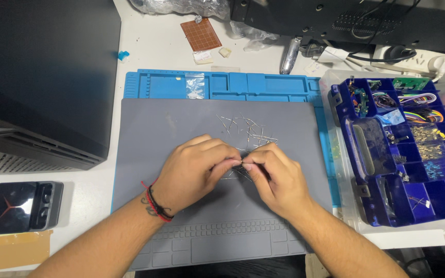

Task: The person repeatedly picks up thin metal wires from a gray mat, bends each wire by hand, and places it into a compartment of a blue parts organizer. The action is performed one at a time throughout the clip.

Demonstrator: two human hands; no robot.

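Left hand [197, 167]: fingertips pinched on a thin wire lead [239, 162], red and black cords at the wrist.
Right hand [276, 177]: thumb and forefinger clamped on the same wire lead — the two hands meet tip to tip.
Wire lead: held just above the grey mat [145, 154], near its middle.
Loose wires [245, 128]: scattered on the mat just beyond the hands.
Blue organiser box [439, 198]: open, off the mat's right edge — small parts in its compartments.
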